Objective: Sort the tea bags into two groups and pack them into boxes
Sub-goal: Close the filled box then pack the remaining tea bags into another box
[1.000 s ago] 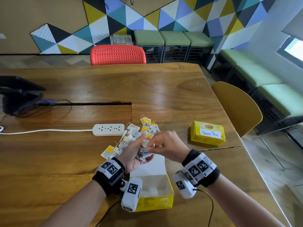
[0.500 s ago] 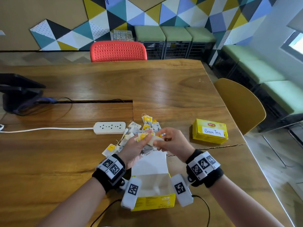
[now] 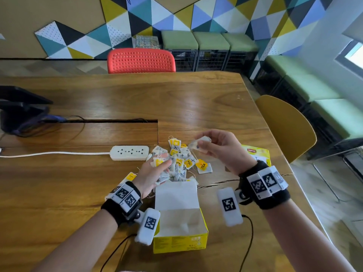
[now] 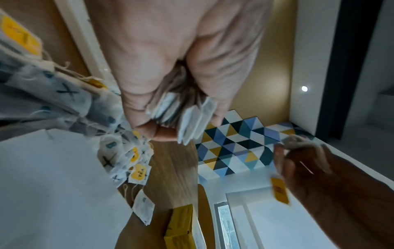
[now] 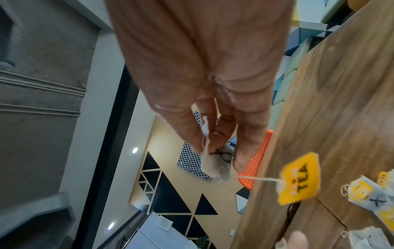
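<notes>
Wooden table [image 3: 196, 99], near-right area in use. Open yellow box [image 3: 179, 232] at near edge, white flap raised toward the pile; interior mostly bare, contents not clear. Second yellow box [image 3: 257, 154], Lipton-branded, at right, partly hidden behind right wrist. Loose pile of tea bags [image 3: 180, 161] just beyond the open box's flap, some marked X, yellow tags reading TEA.

Left hand [image 3: 151, 173] over the pile's near-left edge, palm up, fingers curled round a stack of several bags [image 4: 187, 116] held edge-on between thumb and fingers.

Right hand [image 3: 222, 150] raised above the pile's right side, thumb and fingertips pinching a single tea bag [image 3: 199, 144]; X mark legible in right wrist view [image 5: 219, 155], string and tag [image 5: 300, 178] trailing free.

Key relation, judged: pinched bag nearer the Lipton box on the right; open box near and left of it, below the left hand. Destination depends on which box takes X bags; not determinable here. Trailing tag may snag.
</notes>
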The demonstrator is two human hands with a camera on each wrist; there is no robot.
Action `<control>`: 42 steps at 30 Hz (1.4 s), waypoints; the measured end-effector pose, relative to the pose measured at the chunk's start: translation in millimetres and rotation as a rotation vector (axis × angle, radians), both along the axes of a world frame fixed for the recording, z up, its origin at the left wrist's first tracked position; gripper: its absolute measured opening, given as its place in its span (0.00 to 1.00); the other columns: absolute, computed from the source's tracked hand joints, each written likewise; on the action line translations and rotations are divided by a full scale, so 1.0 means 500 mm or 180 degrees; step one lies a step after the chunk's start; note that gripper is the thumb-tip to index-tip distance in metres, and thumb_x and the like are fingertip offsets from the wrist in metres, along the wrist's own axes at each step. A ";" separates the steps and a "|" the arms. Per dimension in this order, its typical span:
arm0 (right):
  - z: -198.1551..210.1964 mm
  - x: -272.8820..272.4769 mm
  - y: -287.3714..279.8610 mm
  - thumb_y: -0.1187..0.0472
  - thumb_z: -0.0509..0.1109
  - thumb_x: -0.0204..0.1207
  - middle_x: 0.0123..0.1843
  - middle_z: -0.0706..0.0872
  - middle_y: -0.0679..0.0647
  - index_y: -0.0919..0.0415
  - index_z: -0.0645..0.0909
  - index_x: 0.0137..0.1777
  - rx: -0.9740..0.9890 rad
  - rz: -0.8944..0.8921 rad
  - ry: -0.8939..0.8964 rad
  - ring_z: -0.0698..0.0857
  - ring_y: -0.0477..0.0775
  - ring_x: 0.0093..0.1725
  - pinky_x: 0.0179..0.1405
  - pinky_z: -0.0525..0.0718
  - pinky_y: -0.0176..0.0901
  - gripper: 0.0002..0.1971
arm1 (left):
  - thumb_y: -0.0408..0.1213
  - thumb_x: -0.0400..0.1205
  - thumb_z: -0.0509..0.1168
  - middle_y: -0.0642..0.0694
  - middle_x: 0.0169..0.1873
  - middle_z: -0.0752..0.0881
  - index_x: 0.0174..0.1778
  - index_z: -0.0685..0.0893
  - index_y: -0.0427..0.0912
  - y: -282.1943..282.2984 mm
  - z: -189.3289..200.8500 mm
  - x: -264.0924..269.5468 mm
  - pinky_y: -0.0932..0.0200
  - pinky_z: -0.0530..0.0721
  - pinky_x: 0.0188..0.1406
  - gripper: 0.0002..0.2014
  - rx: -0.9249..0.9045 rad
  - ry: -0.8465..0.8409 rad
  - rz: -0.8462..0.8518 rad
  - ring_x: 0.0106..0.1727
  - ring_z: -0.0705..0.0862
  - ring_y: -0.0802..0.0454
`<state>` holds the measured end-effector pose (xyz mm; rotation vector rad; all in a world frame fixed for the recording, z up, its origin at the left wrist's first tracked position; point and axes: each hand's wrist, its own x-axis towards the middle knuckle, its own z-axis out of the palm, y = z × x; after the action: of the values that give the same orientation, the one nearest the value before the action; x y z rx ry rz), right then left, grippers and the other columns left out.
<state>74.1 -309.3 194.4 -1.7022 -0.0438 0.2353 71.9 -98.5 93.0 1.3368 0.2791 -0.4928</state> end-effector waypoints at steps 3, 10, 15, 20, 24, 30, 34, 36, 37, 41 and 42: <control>-0.003 0.002 0.005 0.69 0.71 0.77 0.38 0.85 0.55 0.62 0.84 0.51 -0.0165 0.0003 -0.0116 0.84 0.47 0.37 0.41 0.85 0.36 0.05 | 0.34 0.79 0.71 0.46 0.39 0.86 0.63 0.83 0.49 -0.021 0.031 -0.002 0.66 0.79 0.31 0.16 -0.0100 -0.0395 -0.0264 0.35 0.83 0.56; -0.014 -0.010 0.015 0.71 0.72 0.75 0.40 0.86 0.56 0.64 0.85 0.50 -0.0269 0.0141 -0.0251 0.81 0.52 0.38 0.42 0.81 0.44 0.05 | 0.36 0.76 0.76 0.49 0.48 0.86 0.58 0.82 0.51 -0.067 0.051 0.003 0.58 0.82 0.54 0.17 0.0374 -0.0950 -0.0075 0.50 0.85 0.52; -0.011 -0.011 0.010 0.69 0.72 0.76 0.41 0.86 0.61 0.58 0.86 0.48 -0.0291 0.0171 -0.0253 0.78 0.58 0.39 0.42 0.78 0.53 0.06 | 0.53 0.64 0.79 0.49 0.48 0.85 0.53 0.76 0.49 -0.069 0.037 0.010 0.45 0.83 0.55 0.27 0.1096 -0.1006 0.0362 0.52 0.83 0.46; -0.009 -0.009 0.009 0.61 0.73 0.75 0.42 0.83 0.70 0.51 0.88 0.44 -0.0181 0.0182 -0.0210 0.77 0.58 0.40 0.42 0.74 0.56 0.04 | 0.46 0.74 0.76 0.58 0.59 0.79 0.66 0.75 0.52 -0.075 0.051 -0.002 0.70 0.76 0.57 0.26 0.1116 -0.1215 -0.0043 0.57 0.78 0.66; -0.010 -0.015 0.014 0.69 0.72 0.76 0.41 0.86 0.61 0.58 0.86 0.45 -0.0138 0.0170 -0.0231 0.81 0.56 0.40 0.44 0.81 0.49 0.05 | 0.40 0.80 0.70 0.43 0.30 0.82 0.59 0.85 0.40 -0.089 0.059 -0.010 0.69 0.72 0.20 0.13 0.0745 -0.0908 -0.0160 0.24 0.75 0.58; -0.053 -0.024 0.007 0.69 0.75 0.73 0.42 0.87 0.59 0.66 0.81 0.59 -0.0034 -0.0266 0.0103 0.82 0.46 0.34 0.37 0.83 0.39 0.15 | 0.32 0.84 0.64 0.43 0.28 0.77 0.44 0.83 0.39 -0.085 0.064 -0.007 0.68 0.65 0.17 0.05 0.0189 -0.0362 -0.0107 0.19 0.70 0.57; -0.085 -0.027 0.002 0.65 0.75 0.75 0.42 0.86 0.58 0.67 0.81 0.63 -0.0001 -0.0398 0.0480 0.80 0.49 0.34 0.35 0.78 0.38 0.17 | 0.34 0.82 0.66 0.45 0.28 0.79 0.57 0.82 0.39 -0.089 0.071 -0.011 0.68 0.72 0.21 0.09 -0.0257 -0.0193 -0.0181 0.22 0.76 0.56; -0.097 -0.031 0.004 0.61 0.73 0.77 0.43 0.85 0.56 0.61 0.85 0.59 0.0036 -0.0275 0.0714 0.78 0.54 0.41 0.37 0.76 0.40 0.12 | 0.35 0.85 0.64 0.48 0.28 0.83 0.64 0.81 0.41 -0.094 0.076 -0.015 0.63 0.79 0.26 0.12 -0.0386 -0.0112 -0.0093 0.25 0.80 0.57; -0.101 -0.035 0.006 0.60 0.72 0.78 0.42 0.85 0.54 0.58 0.86 0.55 0.0108 -0.0220 0.0849 0.78 0.53 0.42 0.37 0.75 0.39 0.08 | 0.35 0.85 0.63 0.50 0.27 0.83 0.65 0.81 0.41 -0.094 0.078 -0.017 0.63 0.81 0.27 0.12 -0.0451 -0.0093 -0.0081 0.26 0.80 0.59; -0.110 -0.040 0.006 0.58 0.68 0.81 0.48 0.83 0.55 0.56 0.87 0.56 0.0756 -0.0001 0.1364 0.78 0.53 0.49 0.41 0.74 0.38 0.09 | 0.41 0.86 0.61 0.52 0.27 0.83 0.66 0.79 0.38 -0.092 0.085 -0.023 0.63 0.82 0.26 0.16 -0.0562 -0.0141 -0.0269 0.26 0.81 0.60; -0.110 -0.039 0.004 0.58 0.68 0.81 0.52 0.83 0.57 0.56 0.86 0.60 0.0943 0.0063 0.1479 0.80 0.54 0.52 0.45 0.77 0.41 0.11 | 0.42 0.85 0.61 0.52 0.27 0.84 0.66 0.79 0.39 -0.090 0.088 -0.024 0.61 0.83 0.28 0.15 -0.0559 -0.0143 -0.0321 0.27 0.81 0.60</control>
<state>54.6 -307.5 139.5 -1.3208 0.2384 0.6039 59.8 -143.5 136.9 1.1929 0.1285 -0.5583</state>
